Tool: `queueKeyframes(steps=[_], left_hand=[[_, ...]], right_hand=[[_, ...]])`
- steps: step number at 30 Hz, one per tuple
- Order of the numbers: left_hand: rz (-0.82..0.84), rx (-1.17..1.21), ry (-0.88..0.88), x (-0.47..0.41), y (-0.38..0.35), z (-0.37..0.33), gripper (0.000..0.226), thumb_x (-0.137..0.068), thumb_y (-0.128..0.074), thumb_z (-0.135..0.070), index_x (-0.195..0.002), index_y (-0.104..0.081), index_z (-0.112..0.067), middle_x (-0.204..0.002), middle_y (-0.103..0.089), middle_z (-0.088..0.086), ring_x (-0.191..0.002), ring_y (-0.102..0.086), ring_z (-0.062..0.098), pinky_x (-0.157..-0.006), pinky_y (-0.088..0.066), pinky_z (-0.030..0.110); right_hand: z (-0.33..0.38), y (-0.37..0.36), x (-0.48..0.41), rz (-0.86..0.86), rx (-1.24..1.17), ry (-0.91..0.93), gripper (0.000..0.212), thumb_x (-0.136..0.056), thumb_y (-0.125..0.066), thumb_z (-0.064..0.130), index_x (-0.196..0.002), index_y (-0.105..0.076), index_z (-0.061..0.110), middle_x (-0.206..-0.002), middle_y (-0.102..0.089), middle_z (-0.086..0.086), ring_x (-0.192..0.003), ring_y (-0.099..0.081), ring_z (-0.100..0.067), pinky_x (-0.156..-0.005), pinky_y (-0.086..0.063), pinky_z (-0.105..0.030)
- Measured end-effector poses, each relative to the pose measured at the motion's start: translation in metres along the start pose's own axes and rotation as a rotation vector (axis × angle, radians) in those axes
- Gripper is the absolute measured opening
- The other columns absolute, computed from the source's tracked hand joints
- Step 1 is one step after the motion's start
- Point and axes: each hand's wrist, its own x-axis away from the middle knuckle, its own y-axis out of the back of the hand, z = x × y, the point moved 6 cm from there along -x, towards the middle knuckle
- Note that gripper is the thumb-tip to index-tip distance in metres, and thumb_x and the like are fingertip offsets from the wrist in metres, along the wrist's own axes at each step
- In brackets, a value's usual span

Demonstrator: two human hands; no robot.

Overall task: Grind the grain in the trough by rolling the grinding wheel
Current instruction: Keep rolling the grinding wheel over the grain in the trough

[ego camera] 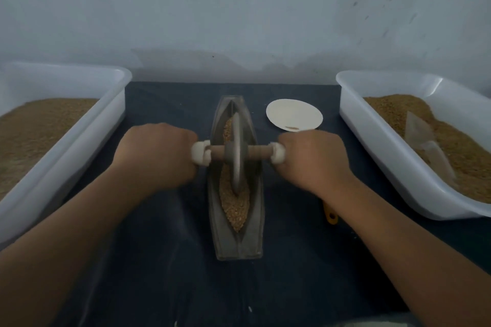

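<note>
A grey boat-shaped trough lies lengthwise on the dark cloth in the middle of the table. Brown grain fills its groove. A grey metal grinding wheel stands upright in the groove, near the trough's middle. A wooden axle runs through it, with white wrapping at both ends. My left hand grips the left end of the axle. My right hand grips the right end.
A white tub of brown grain stands at the left and another white tub at the right, holding grain and a clear scoop. A white plate lies behind my right hand. A yellow handle shows under my right forearm.
</note>
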Motion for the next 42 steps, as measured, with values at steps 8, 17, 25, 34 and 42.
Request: queueKeyframes(steps=[8, 17, 25, 34, 42], left_hand=[[0.005, -0.043, 0.014, -0.041, 0.006, -0.002, 0.019, -0.077, -0.053, -0.047, -0.072, -0.057, -0.030, -0.067, -0.056, -0.010, -0.057, -0.050, 0.013, -0.051, -0.031, 0.026], [0.006, 0.058, 0.045, 0.031, -0.007, 0.003, 0.021, -0.079, -0.054, -0.059, -0.072, -0.050, -0.039, -0.058, -0.052, -0.013, -0.050, -0.046, 0.002, -0.046, -0.026, 0.024], [0.034, 0.136, 0.131, -0.037, -0.016, 0.011, 0.023, -0.078, -0.050, -0.051, -0.072, -0.057, -0.031, -0.070, -0.058, -0.011, -0.063, -0.055, 0.015, -0.059, -0.042, 0.032], [-0.089, 0.014, -0.001, 0.026, -0.012, 0.003, 0.025, -0.078, -0.053, -0.059, -0.067, -0.046, -0.038, -0.053, -0.047, -0.011, -0.046, -0.041, 0.003, -0.045, -0.023, 0.024], [-0.039, 0.061, 0.089, -0.036, -0.008, 0.007, 0.020, -0.075, -0.053, -0.050, -0.069, -0.053, -0.030, -0.065, -0.054, -0.010, -0.058, -0.051, 0.016, -0.056, -0.038, 0.030]], right_hand=[[-0.005, -0.018, -0.031, 0.053, -0.056, -0.076, 0.044, -0.102, -0.045, 0.056, -0.070, -0.048, 0.025, -0.062, -0.051, 0.006, -0.057, -0.051, -0.016, -0.048, -0.026, -0.025], [0.007, 0.013, 0.008, -0.021, 0.033, 0.092, 0.044, -0.084, -0.068, 0.049, -0.062, -0.035, 0.029, -0.049, -0.038, 0.008, -0.040, -0.041, -0.015, -0.040, -0.032, -0.025], [0.007, -0.010, -0.057, 0.007, 0.123, 0.009, 0.050, -0.088, -0.063, 0.039, -0.064, -0.023, 0.024, -0.058, -0.042, 0.004, -0.050, -0.044, -0.020, -0.048, -0.021, -0.025], [0.007, 0.018, 0.009, 0.007, -0.001, 0.102, 0.040, -0.092, -0.046, 0.057, -0.063, -0.042, 0.029, -0.051, -0.043, 0.009, -0.043, -0.044, -0.011, -0.041, -0.033, -0.027], [0.002, -0.013, -0.045, -0.035, 0.076, -0.026, 0.046, -0.101, -0.044, 0.053, -0.067, -0.047, 0.022, -0.060, -0.050, 0.004, -0.051, -0.042, -0.016, -0.048, -0.024, -0.024]])
